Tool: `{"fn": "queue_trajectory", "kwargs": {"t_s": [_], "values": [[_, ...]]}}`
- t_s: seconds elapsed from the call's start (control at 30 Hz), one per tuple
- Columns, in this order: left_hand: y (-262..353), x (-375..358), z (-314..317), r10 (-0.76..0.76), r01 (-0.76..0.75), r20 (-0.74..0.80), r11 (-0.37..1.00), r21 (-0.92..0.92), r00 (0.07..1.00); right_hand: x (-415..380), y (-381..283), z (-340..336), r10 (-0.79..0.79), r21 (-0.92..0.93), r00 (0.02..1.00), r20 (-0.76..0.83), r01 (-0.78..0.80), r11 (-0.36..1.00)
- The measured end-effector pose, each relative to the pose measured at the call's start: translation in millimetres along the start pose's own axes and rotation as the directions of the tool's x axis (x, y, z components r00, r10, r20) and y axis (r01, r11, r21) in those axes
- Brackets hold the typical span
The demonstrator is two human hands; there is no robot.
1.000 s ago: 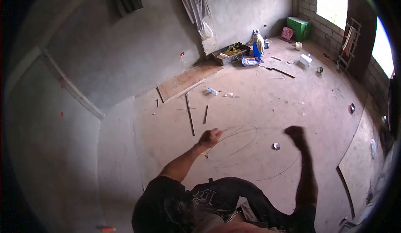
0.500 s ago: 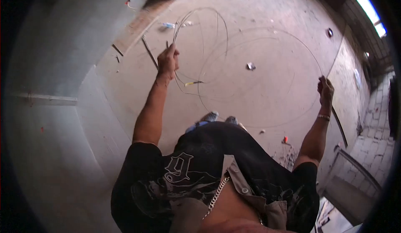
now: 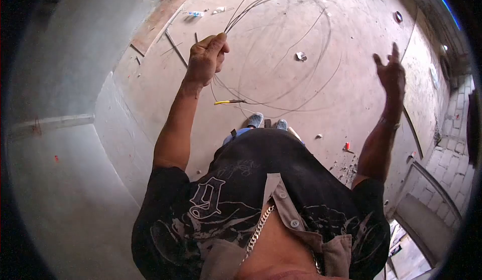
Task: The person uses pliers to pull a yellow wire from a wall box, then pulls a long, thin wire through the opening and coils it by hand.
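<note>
My left hand (image 3: pixel 207 59) is closed around several strands of a thin, loosely coiled wire (image 3: pixel 240 15). Its loops spread out in front of me above the floor, partly blurred by motion. A yellow-and-dark wrapped end (image 3: pixel 222 102) of the wire hangs below the left hand. Over on the right, my right hand (image 3: pixel 391 77) is raised with its fingers spread and nothing in them. It is apart from the coil.
On the floor (image 3: pixel 281 79) lie a crumpled scrap (image 3: pixel 300 56), a plastic bottle (image 3: pixel 196 14), a dark ring-shaped roll (image 3: pixel 398 16) and a red piece (image 3: pixel 347 146) near rubble. A grey wall (image 3: pixel 60 79) stands at left, a block wall (image 3: pixel 447 154) at right.
My right hand has let go of the wire and opened, moving slightly upward. The wire loops have drawn in toward the left hand, which still grips them.
</note>
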State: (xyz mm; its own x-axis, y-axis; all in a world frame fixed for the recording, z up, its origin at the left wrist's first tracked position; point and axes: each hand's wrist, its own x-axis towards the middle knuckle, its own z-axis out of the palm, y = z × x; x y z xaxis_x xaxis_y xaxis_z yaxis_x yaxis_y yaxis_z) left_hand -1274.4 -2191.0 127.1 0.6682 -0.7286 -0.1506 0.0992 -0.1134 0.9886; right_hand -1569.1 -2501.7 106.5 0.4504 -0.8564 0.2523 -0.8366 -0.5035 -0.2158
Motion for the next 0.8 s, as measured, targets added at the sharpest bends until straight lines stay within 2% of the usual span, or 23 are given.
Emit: {"fn": "queue_trajectory", "kwargs": {"t_s": [0.07,0.1,0.13,0.17,0.2,0.23,0.27,0.3,0.33,0.37,0.4,0.43,0.47,0.5,0.53,0.57,0.6,0.63,0.67,0.7,0.73,0.77,0.8], "values": [[14,-8,6,0.014,-0.012,0.032,0.997,-0.070,0.999,-32,-53,13,-0.131,0.288,0.991,0.013,0.122,0.950],[15,-15,8,0.018,-0.016,0.031,0.997,-0.072,0.999,-55,-90,10,-0.263,0.515,0.909,0.323,0.064,0.855],[16,-18,8,0.037,-0.035,0.048,0.998,-0.043,0.998,-72,-114,54,-0.528,0.664,0.786,0.322,0.210,0.718],[16,-20,9,0.053,-0.052,0.068,0.999,-0.012,0.996,-86,-159,43,-0.680,0.779,0.589,0.436,0.131,0.614],[15,-21,10,0.064,-0.064,0.083,0.998,-0.001,0.995,-102,-188,72,-0.762,0.886,0.453,0.463,-0.251,0.390],[15,-21,10,0.071,-0.071,0.082,0.997,-0.002,0.994,-116,-212,78,-0.754,0.868,0.443,0.485,-0.347,0.354],[16,-22,12,0.105,-0.108,0.053,0.992,0.070,0.993,-122,-223,81,-0.774,0.900,0.487,0.406,-0.361,0.245],[15,-24,11,0.131,-0.133,0.022,0.980,0.145,0.991,-126,-232,79,-0.738,0.812,0.478,0.477,-0.561,0.161],[16,-24,8,0.180,-0.187,0.054,0.953,0.238,0.982,-124,-235,81,-0.724,0.792,0.515,0.459,-0.607,0.070],[5,-23,6,0.169,-0.174,0.042,0.956,0.235,0.985,-121,-239,88,-0.705,0.763,0.549,0.449,-0.646,-0.017],[-17,-21,5,0.361,-0.370,0.098,0.847,0.381,0.927,-109,-241,90,-0.722,0.701,0.589,0.362,-0.683,-0.206],[-35,-22,3,0.530,-0.543,0.184,0.674,0.501,0.828,-97,-239,89,-0.539,0.748,0.722,0.433,-0.622,-0.232],[-45,-28,-5,0.343,-0.379,0.182,0.694,0.612,0.922,-77,-235,70,-0.400,0.695,0.737,0.545,-0.664,-0.276],[-57,-32,-18,0.346,-0.377,0.174,0.697,0.610,0.922,-59,-219,73,-0.444,0.545,0.739,0.507,-0.674,-0.499],[-71,-35,-32,0.380,-0.419,0.232,0.545,0.726,0.895,-33,-197,84,-0.474,0.505,0.776,0.417,-0.631,-0.589],[-82,-38,-43,0.405,-0.448,0.293,0.370,0.814,0.866,-15,-170,81,-0.524,0.334,0.773,0.358,-0.630,-0.701],[-90,-45,-49,0.278,-0.242,0.093,0.568,0.787,0.956,-6,-147,66,-0.515,0.379,0.786,0.341,-0.617,-0.690],[-103,-46,-62,0.285,-0.242,0.087,0.571,0.784,0.954,13,-111,79,-0.582,0.363,0.796,0.166,-0.598,-0.714],[-120,-50,-79,0.314,-0.197,0.016,0.554,0.809,0.949,30,-72,74,-0.595,0.426,0.783,0.181,-0.608,-0.670],[-136,-54,-95,0.340,-0.148,-0.053,0.541,0.828,0.939,37,-42,61,-0.468,0.533,0.844,0.263,-0.531,-0.659],[-147,-58,-108,0.318,-0.087,-0.125,0.577,0.812,0.940,53,3,62,-0.405,0.707,0.871,0.277,-0.470,-0.528],[-157,-62,-121,0.294,-0.025,-0.198,0.611,0.791,0.935,59,34,53,-0.438,0.545,0.867,0.239,-0.493,-0.678],[-170,-62,-136,0.268,0.060,-0.294,0.638,0.767,0.917,66,70,53,-0.393,0.641,0.879,0.270,-0.468,-0.608]]}}
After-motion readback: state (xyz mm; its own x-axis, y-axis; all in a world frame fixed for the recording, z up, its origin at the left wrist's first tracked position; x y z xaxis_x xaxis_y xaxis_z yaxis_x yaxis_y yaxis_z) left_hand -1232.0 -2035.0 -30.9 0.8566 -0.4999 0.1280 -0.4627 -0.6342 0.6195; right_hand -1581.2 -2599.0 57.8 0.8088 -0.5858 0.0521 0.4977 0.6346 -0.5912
